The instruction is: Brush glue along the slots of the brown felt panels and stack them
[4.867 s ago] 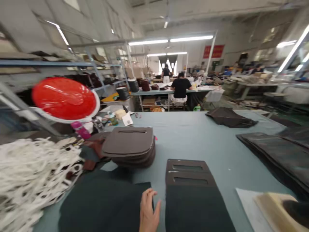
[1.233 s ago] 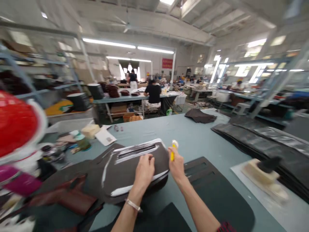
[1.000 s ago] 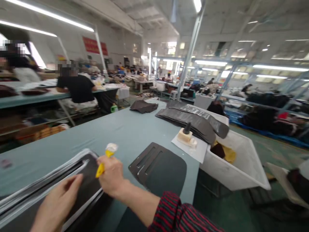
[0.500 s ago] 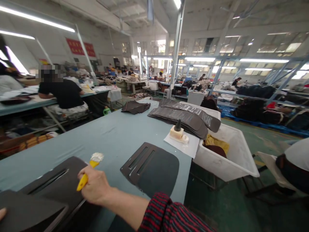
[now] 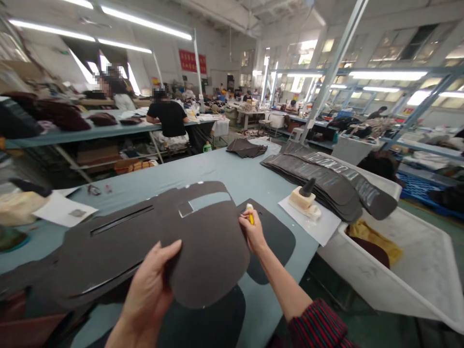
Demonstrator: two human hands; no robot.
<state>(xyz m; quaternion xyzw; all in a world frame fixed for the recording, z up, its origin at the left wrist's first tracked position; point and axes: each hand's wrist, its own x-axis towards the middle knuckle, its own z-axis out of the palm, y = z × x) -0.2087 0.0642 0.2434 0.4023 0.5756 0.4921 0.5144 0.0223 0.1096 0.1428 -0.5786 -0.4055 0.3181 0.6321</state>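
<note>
My left hand grips the near edge of a dark grey-brown panel, its thumb on top. This panel has rounded corners and a rectangular cutout, and it is raised over the table. My right hand is closed around a yellow-handled brush beside the panel's right edge; whether its fingers touch that edge I cannot tell. Below my right hand lies another dark panel, partly covered. To the left, a slotted dark panel rests on other pieces. A further dark piece shows beneath the held panel.
A cream container with a black cone stands on white paper. Stacked dark panels lie behind it on the blue-grey table. A white bin stands at the right. Another person sits at a far table.
The view has swung left. My left hand has come into fuller view with a raised panel. My right hand, still holding the brush, has moved to that panel's right edge.
</note>
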